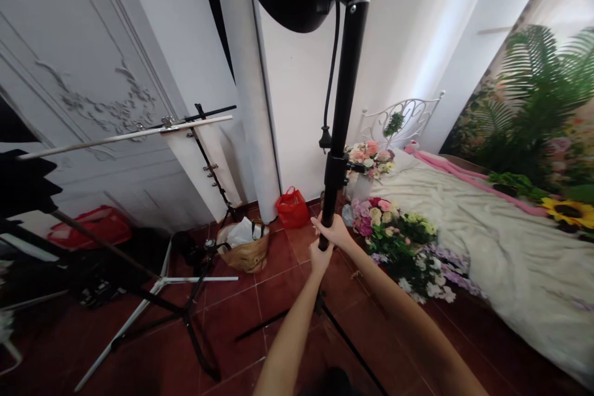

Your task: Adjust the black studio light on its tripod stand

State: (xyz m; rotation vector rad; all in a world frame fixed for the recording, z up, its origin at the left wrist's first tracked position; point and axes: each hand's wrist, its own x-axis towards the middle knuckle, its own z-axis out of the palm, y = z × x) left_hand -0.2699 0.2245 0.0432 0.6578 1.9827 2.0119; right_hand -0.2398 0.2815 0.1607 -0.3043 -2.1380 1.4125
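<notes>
two hands (338, 233) gripping pole (347, 86), flowers (371, 150) in vase (362, 188)

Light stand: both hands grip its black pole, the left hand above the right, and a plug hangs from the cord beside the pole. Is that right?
Not quite: the hands' order is swapped. The head view shows the right hand above the left hand. Both do grip the black pole, and the plug hangs from the cord beside it.

There are two hands (341, 234) (320, 256), one gripped pole (346, 93), one basket (248, 257).
</notes>
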